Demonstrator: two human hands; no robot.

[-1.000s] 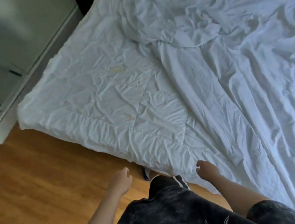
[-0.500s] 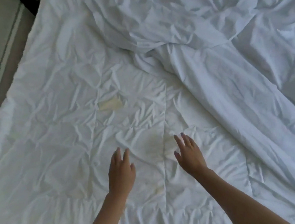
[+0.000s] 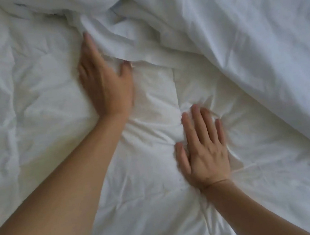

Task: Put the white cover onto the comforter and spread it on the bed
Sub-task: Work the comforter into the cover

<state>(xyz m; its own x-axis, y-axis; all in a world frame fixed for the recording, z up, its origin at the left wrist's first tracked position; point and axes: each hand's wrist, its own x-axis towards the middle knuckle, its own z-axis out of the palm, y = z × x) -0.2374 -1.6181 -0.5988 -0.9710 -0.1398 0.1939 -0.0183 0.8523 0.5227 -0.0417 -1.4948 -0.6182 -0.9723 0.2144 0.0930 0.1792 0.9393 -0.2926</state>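
Filling the whole view, the quilted comforter (image 3: 54, 115) is seen lying flat, its white surface puffed into soft squares between stitched seams and crossed by fine crinkles. The white cover (image 3: 248, 34) is laid over its upper and right parts, a thinner, smoother cloth gathered into long folds and a bunched heap at the top, with one edge running diagonally down to the right. The left hand (image 3: 105, 80) is placed palm down at that edge, fingers straight and pushed against a fold of the cover, the thumb spread toward the fold; nothing is gripped. The right hand (image 3: 204, 150) is pressed flat on the comforter, fingers extended and slightly fanned, and the padding is dimpled into radiating creases around it. The two hands are held apart, the left farther forward. No containers are shown.
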